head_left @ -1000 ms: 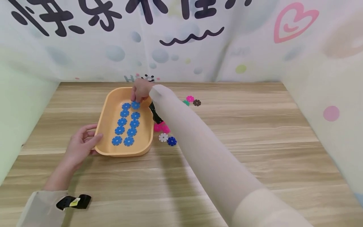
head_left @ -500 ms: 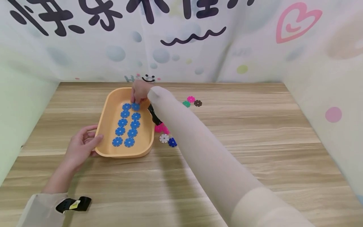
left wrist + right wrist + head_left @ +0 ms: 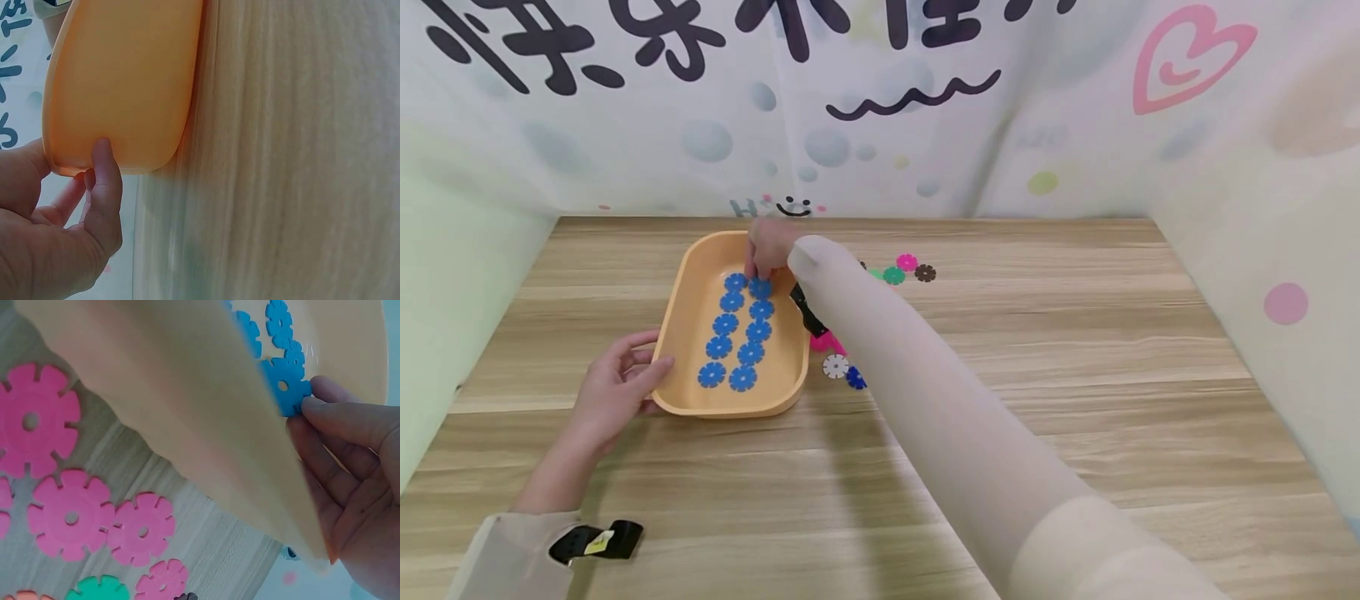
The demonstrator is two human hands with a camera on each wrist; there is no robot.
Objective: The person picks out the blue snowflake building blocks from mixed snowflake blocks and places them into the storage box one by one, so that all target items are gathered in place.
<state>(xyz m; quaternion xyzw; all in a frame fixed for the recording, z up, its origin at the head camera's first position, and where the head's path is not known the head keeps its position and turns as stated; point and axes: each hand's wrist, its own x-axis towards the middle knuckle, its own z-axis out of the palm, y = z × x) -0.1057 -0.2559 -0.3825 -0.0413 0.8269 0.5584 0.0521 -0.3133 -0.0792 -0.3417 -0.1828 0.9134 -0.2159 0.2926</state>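
A peach-orange plastic tray (image 3: 683,329) sits on the left part of the table. Inside it, blue notched discs (image 3: 726,324) lie in two rows running from near to far. My left hand (image 3: 613,387) grips the tray's near left side, thumb over the rim, fingers on the outside. At the far end, my right hand (image 3: 771,243) reaches in over the rim. In the right wrist view its thumb and fingers pinch the edge of one blue notched disc (image 3: 287,387), which sits at the far end of the right-hand row.
Pink notched discs (image 3: 72,515) lie on the table right of the tray, partly hidden by my right arm in the head view. White (image 3: 835,366), dark blue (image 3: 855,377), green (image 3: 893,275) and brown discs (image 3: 925,272) lie nearby. A printed cloth (image 3: 880,158) hangs behind the table.
My right hand has brought the pinched blue disc slightly nearer, narrowing the gap to the right-hand row. The left hand keeps its grip on the tray, which stays nearly in place.
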